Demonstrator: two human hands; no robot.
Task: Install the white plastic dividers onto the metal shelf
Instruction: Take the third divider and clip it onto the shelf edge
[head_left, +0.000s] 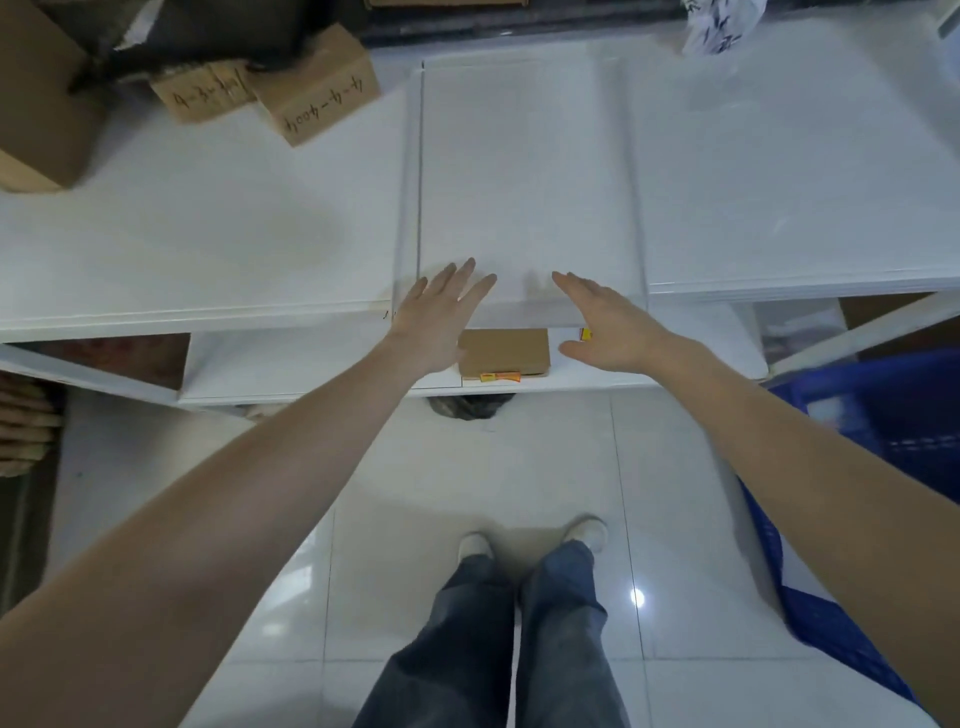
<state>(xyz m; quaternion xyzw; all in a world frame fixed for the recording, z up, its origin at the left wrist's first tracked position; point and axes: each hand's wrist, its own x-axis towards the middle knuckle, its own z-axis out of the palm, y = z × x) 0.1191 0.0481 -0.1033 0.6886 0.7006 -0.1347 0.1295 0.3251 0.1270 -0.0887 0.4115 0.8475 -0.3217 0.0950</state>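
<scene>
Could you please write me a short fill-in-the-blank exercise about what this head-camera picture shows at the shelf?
1. Both hands, left hand and right hand, are open and hold ____.
2. The cardboard boxes with handwritten numbers sit at the shelf's far ____ corner.
3. On the lower shelf, between the hands, lies a flat ____ box.
4. The crate on the floor is ____.

Missing words: nothing; left; cardboard; blue

My left hand (440, 317) and right hand (605, 325) lay side by side at the front edge of the middle panel (524, 176), which sat on the top shelf (197, 228) between the bare stretch to its left and a stack of panels (789, 171) to its right. Cardboard boxes (270, 93) stood at the shelf's back left. On the lower shelf (311, 364), beneath my hands, lay a flat box (506, 353). A crate (883, 415) stood on the floor to my right
</scene>
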